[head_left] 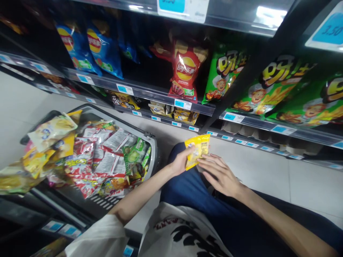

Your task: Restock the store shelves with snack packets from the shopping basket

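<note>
A small yellow snack bag [198, 147] is held up above my knees, in front of the shelves. My left hand [182, 160] grips its left edge, with the fingers closed on it. My right hand [218, 175] lies against the bag's lower right side, its fingers stretched out and touching the packet. To the left of my left arm stands a grey shopping basket [153, 150], heaped with snack bags. Among them are red and silver packets [80, 153], a green packet [135, 153] and several yellow bags [53, 132] piled at the left end.
Ahead, the upper shelf [150, 96] carries blue chip bags [107, 50], a red chip bag [184, 71] and green snack bags [225, 71]. Small yellow packets [184, 116] sit on the bottom shelf. Pale floor tiles [262, 171] show at right. Another shelf edge [61, 228] with price tags is at lower left.
</note>
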Motion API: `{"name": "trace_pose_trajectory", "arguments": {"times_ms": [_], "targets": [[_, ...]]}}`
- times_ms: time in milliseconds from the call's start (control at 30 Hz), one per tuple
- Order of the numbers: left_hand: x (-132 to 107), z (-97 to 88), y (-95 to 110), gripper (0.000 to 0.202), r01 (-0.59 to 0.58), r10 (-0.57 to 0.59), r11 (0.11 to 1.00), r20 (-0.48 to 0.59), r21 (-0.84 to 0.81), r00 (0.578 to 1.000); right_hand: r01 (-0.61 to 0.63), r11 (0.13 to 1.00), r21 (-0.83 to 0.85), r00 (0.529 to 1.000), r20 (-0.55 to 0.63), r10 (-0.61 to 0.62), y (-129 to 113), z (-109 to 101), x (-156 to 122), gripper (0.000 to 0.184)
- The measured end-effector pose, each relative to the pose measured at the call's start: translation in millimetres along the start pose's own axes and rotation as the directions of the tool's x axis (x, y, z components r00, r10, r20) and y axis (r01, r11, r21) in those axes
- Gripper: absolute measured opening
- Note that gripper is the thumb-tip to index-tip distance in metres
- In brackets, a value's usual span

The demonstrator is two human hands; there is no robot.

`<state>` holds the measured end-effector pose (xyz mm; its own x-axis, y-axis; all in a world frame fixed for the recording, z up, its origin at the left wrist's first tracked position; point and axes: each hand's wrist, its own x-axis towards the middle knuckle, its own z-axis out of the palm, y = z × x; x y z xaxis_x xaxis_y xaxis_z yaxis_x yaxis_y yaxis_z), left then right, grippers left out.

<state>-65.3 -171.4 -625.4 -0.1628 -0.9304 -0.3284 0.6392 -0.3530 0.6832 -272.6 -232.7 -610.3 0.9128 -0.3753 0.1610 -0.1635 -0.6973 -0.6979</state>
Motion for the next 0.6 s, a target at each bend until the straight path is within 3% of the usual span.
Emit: {"name": "trace_pose_trajectory", "arguments": {"times_ms": [33,67,133,200,267,367,533,600], "targets": [[0,-1.4,-1,0.074,-0.098,0.093,0.972,0.031,0.213,0.995,-0.147,0.970,0.196,0.988,-0.016,0.153,2,0,1,0.042],[0,-3.2,-2,0.073,-0.203,0.185,0.874,0.086,0.441,0.979,-0.286,0.873,0.395,0.951,0.006,0.309,4,1,2,0.045],[-1,-7.6,-7,0.082,-0.356,0.283,0.516,0.237,0.780,0.929,-0.461,0.565,0.685,0.837,0.123,0.534,10,1,5,0.058],[-1,-12.4,-15,0.081,-0.399,0.275,0.184,0.343,0.898,0.898,-0.512,0.352,0.784,0.746,0.202,0.635,15,1,8,0.067],[-1,-16.6,-23,0.076,-0.402,0.217,-0.014,0.395,0.916,0.893,-0.545,0.316,0.777,0.702,0.216,0.678,18,0,12,0.072],[2,-19.7,-28,0.076,-0.403,0.166,-0.138,0.423,0.904,0.891,-0.582,0.351,0.734,0.685,0.210,0.697,24,-5,18,0.068],[7,-18.6,-25,0.090,-0.317,0.252,-0.172,0.353,0.933,0.901,-0.610,0.361,0.706,0.621,0.142,0.771,37,-10,22,0.057],[8,-18.5,-24,0.090,-0.272,0.278,-0.194,0.319,0.943,0.906,-0.629,0.433,0.646,0.624,0.086,0.777,42,-13,21,0.055]]}}
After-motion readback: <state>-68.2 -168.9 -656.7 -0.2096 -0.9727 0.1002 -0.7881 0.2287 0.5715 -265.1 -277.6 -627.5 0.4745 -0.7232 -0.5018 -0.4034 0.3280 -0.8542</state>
